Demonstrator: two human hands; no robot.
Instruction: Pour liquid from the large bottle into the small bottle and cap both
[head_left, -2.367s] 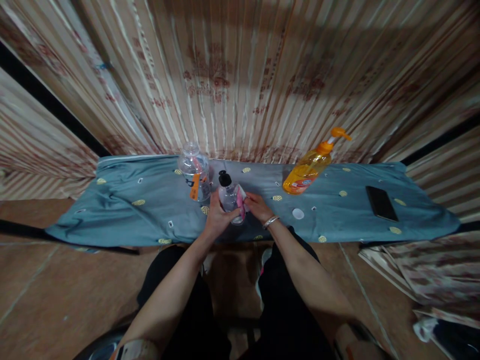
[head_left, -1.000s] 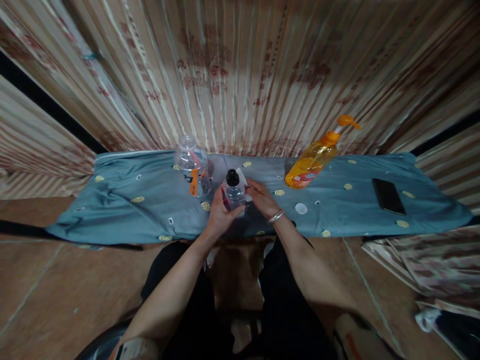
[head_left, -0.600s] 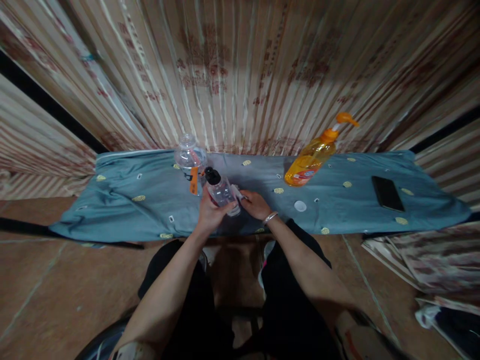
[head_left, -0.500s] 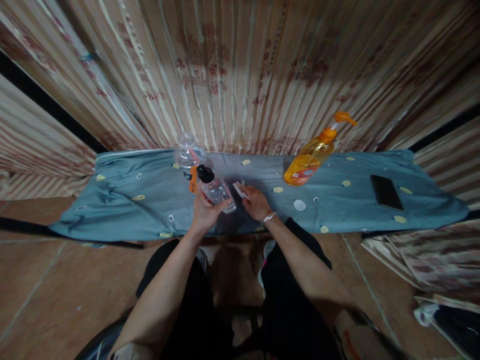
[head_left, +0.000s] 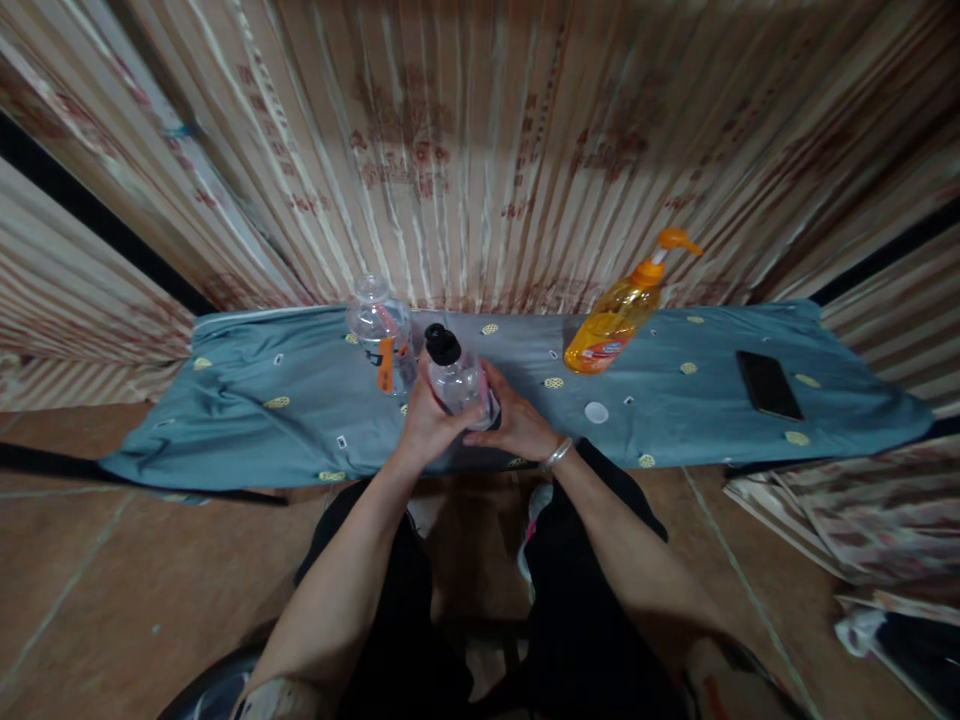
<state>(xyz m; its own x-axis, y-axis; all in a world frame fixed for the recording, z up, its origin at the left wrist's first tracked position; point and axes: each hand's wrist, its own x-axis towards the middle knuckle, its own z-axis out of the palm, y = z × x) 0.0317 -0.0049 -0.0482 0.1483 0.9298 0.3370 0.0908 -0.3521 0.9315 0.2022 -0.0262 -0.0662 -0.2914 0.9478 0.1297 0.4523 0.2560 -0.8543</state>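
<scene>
A clear bottle with a black cap [head_left: 459,382] is tilted over the front middle of the cloth-covered table. My left hand [head_left: 433,418] is wrapped round its left side. At its lower right side, my right hand [head_left: 517,420] has its fingers bent round the bottle; whether the white item seen earlier is still in it is hidden. A larger clear bottle without a cap [head_left: 381,335], with an orange label, stands just behind and left of my left hand. To the right stands a pump bottle of yellow-orange liquid [head_left: 611,325].
The table has a blue-green cloth [head_left: 247,400] with small yellow prints. A round white disc [head_left: 597,412] lies right of my right hand. Farther right is a dark flat phone-like object [head_left: 769,385]. A striped curtain [head_left: 480,180] hangs behind the table.
The black-capped bottle has moved right and turned more upright in my left hand. My right hand has come against its side; the white item it pinched no longer shows clearly.
</scene>
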